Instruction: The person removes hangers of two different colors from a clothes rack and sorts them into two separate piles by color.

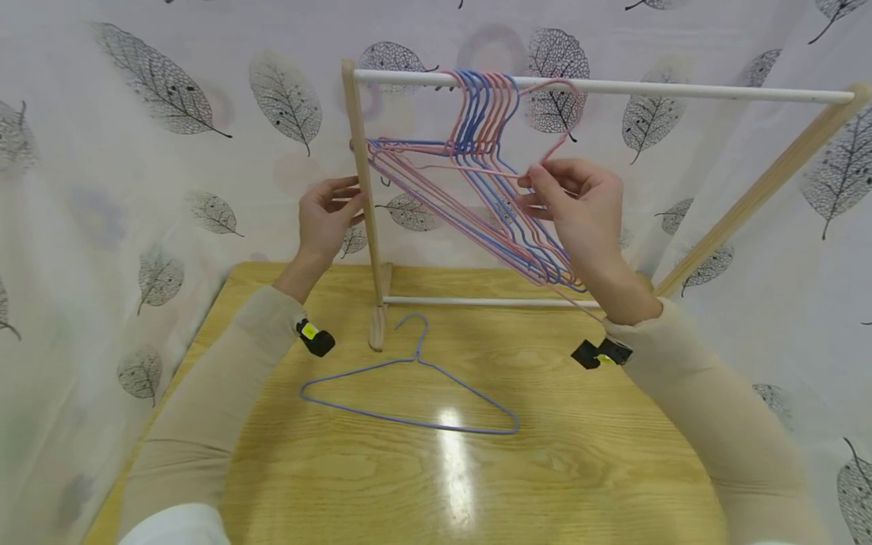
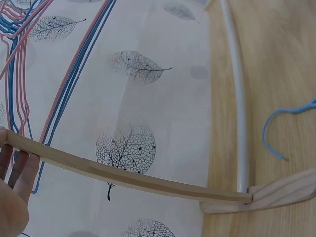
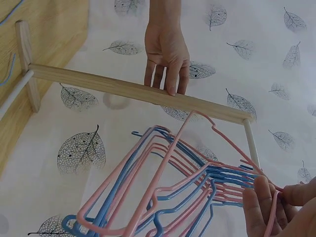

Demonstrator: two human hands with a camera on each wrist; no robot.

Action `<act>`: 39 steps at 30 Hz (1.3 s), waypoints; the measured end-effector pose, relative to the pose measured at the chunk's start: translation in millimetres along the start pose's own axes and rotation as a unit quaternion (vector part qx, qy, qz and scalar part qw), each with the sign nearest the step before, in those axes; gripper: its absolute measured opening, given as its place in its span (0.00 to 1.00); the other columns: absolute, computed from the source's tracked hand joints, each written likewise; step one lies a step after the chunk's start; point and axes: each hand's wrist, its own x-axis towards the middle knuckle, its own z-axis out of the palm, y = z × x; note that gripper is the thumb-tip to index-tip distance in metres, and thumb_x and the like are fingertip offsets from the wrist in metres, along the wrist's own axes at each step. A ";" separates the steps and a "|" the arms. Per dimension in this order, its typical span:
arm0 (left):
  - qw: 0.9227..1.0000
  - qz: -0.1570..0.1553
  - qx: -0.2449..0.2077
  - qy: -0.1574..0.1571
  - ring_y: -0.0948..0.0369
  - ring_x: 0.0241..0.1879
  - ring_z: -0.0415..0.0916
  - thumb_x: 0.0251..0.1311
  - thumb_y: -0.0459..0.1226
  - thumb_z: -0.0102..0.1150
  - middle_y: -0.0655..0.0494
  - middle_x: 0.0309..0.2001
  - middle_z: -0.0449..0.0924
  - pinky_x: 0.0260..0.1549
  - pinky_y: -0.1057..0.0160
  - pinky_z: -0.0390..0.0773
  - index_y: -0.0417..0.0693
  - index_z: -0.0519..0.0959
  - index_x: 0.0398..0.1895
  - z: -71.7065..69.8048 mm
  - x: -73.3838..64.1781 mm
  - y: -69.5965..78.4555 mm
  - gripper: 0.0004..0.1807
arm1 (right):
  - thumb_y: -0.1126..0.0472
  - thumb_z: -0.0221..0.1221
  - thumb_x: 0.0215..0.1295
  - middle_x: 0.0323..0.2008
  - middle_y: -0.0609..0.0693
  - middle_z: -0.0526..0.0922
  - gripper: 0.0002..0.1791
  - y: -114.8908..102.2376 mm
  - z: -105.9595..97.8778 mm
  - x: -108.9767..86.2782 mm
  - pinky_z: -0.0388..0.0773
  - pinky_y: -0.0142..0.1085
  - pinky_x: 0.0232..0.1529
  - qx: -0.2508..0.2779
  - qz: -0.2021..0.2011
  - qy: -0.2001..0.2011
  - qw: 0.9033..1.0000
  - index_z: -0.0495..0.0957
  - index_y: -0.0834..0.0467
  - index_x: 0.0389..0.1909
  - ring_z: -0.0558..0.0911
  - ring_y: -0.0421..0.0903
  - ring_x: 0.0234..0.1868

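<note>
My left hand [image 1: 330, 219] grips square-edged pale wooden post [image 1: 374, 250], likely bracing. Right hand [image 1: 586, 208] pinches thin pink triangular hanger [image 1: 554, 148], probably for control.

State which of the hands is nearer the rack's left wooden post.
Left. The left hand grips the wooden post; the right hand is well to its right, pinching a pink hanger.

A left hand [image 2: 12, 200] holds the wooden post [image 2: 128, 178]; pink and blue hangers [image 2: 83, 55] hang mostly to its right, a leaf-patterned curtain [image 2: 173, 103] on the far side, and a blue hook [image 2: 297, 108] lies on the tabletop [image 2: 284, 54], near side of the white rod [image 2: 239, 103]
</note>
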 end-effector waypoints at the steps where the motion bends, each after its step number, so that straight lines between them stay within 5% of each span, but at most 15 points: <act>1: 1.000 0.000 -0.001 0.000 0.66 0.37 0.86 0.67 0.29 0.69 0.60 0.41 0.84 0.45 0.68 0.93 0.40 0.86 0.53 0.2 0.1 -0.3 0.13 | 0.63 0.67 0.72 0.33 0.48 0.93 0.06 -0.2 -3.7 -2.9 0.94 0.33 0.38 0.000 0.001 0.000 1.000 0.87 0.64 0.41 0.92 0.41 0.30; 10: 1.000 0.007 0.009 -0.004 0.66 0.38 0.86 0.67 0.30 0.69 0.61 0.40 0.86 0.44 0.69 0.93 0.41 0.86 0.55 0.1 0.5 -3.1 0.14 | 0.64 0.65 0.73 0.34 0.47 0.94 0.07 8.2 -44.6 -34.9 0.94 0.32 0.38 -0.016 0.012 -0.030 0.999 0.87 0.64 0.43 0.93 0.40 0.31; 19: 1.000 0.008 0.024 -0.001 0.67 0.38 0.86 0.67 0.30 0.69 0.64 0.40 0.86 0.45 0.69 0.93 0.41 0.86 0.55 1.4 0.9 0.2 0.14 | 0.65 0.62 0.76 0.37 0.45 0.93 0.09 27.1 -81.5 -76.6 0.95 0.32 0.40 -0.033 0.075 -0.070 0.994 0.84 0.68 0.47 0.92 0.39 0.34; 29: 1.000 0.004 0.017 -0.003 0.66 0.39 0.86 0.68 0.31 0.68 0.62 0.41 0.86 0.46 0.68 0.93 0.41 0.86 0.55 -1.3 -0.5 -1.6 0.14 | 0.69 0.58 0.78 0.38 0.43 0.93 0.07 57.8 -97.7 -128.4 0.95 0.36 0.41 -0.052 0.108 -0.091 0.989 0.85 0.64 0.46 0.92 0.40 0.35; 39: 1.000 0.002 0.019 -0.001 0.66 0.39 0.86 0.68 0.30 0.68 0.63 0.41 0.85 0.46 0.69 0.93 0.41 0.85 0.55 -0.5 -2.7 1.1 0.14 | 0.66 0.59 0.78 0.39 0.40 0.93 0.07 93.7 -101.7 -160.1 0.96 0.37 0.39 -0.075 0.175 -0.105 0.976 0.85 0.63 0.46 0.93 0.39 0.36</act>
